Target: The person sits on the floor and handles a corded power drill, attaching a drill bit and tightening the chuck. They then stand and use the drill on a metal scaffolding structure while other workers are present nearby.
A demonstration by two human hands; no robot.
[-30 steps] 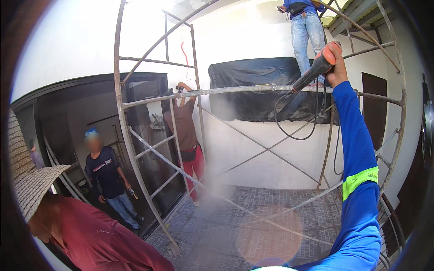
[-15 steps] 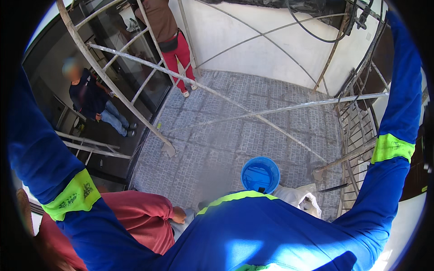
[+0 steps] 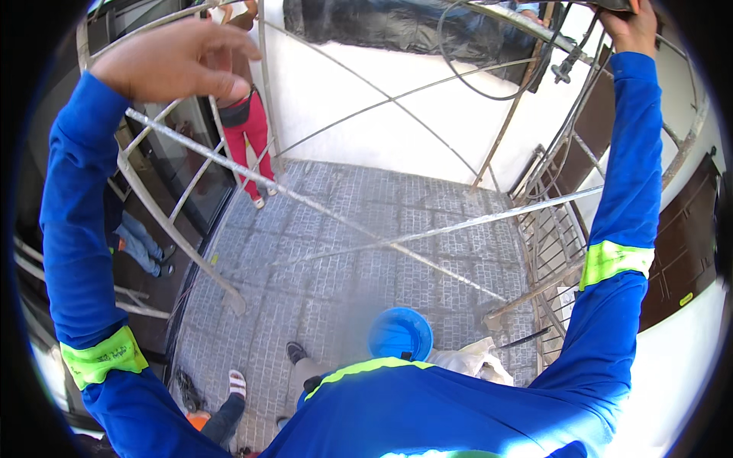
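My left hand (image 3: 179,61) is raised at the upper left, empty, with its fingers stretched out and the thumb apart. It is in front of the scaffold frame, and the bar beneath it seems untouched. At the upper right, my right hand (image 3: 634,32) is lifted with its fingers closed around a dark object (image 3: 611,4), which has a bit of orange at its edge. The top of the picture cuts this object off, so its kind cannot be made out. Black cables (image 3: 569,65) with a plug-like end hang beside that hand.
Crossed scaffold braces (image 3: 382,240) span the paved floor (image 3: 328,206) below. A blue bucket (image 3: 401,333) stands beside a white sack (image 3: 477,360). One person in red trousers (image 3: 248,141) stands at the scaffold; others' legs (image 3: 229,408) show lower left. Black plastic sheeting (image 3: 366,30) covers the wall top.
Both my hands have come into view at the top. The view has shifted, and the bucket sits lower and further left. The red-sleeved person at lower left is out of view.
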